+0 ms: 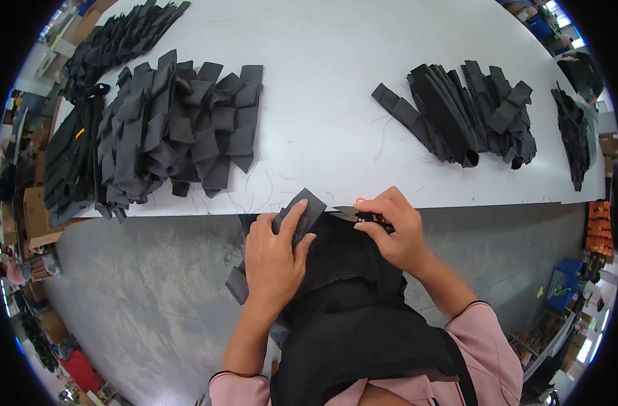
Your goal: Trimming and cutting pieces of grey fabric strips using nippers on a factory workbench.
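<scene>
My left hand (271,257) pinches a dark grey fabric strip (310,208) at the table's near edge, with thumb and index finger pressed on its folded end. More of the strip hangs below that hand, beside the wrist. In my right hand (402,233) is a pair of thread snips (375,220) with a dark patterned body and metal blades. The blades point left, close to the strip's corner; whether they touch it I cannot tell. A small orange-red ring shows by the right fingertips.
On the white table (322,101) lies a large pile of grey fabric strips (180,128) at left, beside a black fabric piece (72,155). Smaller strip bundles (451,111) lie at right. Loose threads are scattered near the front edge. A blue crate (564,283) stands on the floor at right.
</scene>
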Motion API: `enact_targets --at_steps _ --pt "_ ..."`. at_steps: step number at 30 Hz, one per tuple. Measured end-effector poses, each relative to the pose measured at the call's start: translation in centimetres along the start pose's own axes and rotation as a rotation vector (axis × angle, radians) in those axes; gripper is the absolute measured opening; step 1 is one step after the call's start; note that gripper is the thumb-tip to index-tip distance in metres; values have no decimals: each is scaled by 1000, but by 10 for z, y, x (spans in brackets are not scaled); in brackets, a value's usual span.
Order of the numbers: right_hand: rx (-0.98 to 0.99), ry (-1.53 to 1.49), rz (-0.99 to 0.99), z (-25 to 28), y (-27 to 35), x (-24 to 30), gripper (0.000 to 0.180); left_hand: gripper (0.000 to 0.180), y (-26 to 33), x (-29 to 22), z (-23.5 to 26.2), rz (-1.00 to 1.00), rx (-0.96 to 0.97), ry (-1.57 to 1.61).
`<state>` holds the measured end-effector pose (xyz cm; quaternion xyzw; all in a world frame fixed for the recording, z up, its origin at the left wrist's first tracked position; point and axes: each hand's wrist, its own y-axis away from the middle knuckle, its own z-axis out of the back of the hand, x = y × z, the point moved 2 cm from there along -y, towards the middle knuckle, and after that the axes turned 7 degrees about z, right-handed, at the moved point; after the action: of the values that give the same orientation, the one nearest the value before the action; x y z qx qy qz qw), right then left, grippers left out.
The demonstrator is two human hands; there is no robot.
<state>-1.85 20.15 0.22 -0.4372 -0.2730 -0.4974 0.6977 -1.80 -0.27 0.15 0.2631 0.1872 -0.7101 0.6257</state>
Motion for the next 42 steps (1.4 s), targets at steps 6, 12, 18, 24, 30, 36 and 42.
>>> enact_targets --at_steps 6,12,18,24,30,36,42 --pt "21 57 -32 -12 -4 -3 23 52 1 -8 0 -27 -72 -99" --pt "5 -123 -196 -9 -4 -5 19 55 1 -4 1 -79 -178 -177" --pt "105 -281 -285 -11 -8 -14 17 54 2 -6 1 -78 -166 -149" --pt "6 -440 -403 -17 2 -20 17 53 2 -4 -1 -65 -171 -124" --pt "84 -727 -581 -48 -12 -19 17 67 -6 -19 -14 -58 -108 83" --pt "181 -930 -821 -41 -24 -22 12 74 8 10 -13 193 320 1131" --pt "91 -728 -590 -68 -29 -26 17 34 10 4 -33 655 471 1414"
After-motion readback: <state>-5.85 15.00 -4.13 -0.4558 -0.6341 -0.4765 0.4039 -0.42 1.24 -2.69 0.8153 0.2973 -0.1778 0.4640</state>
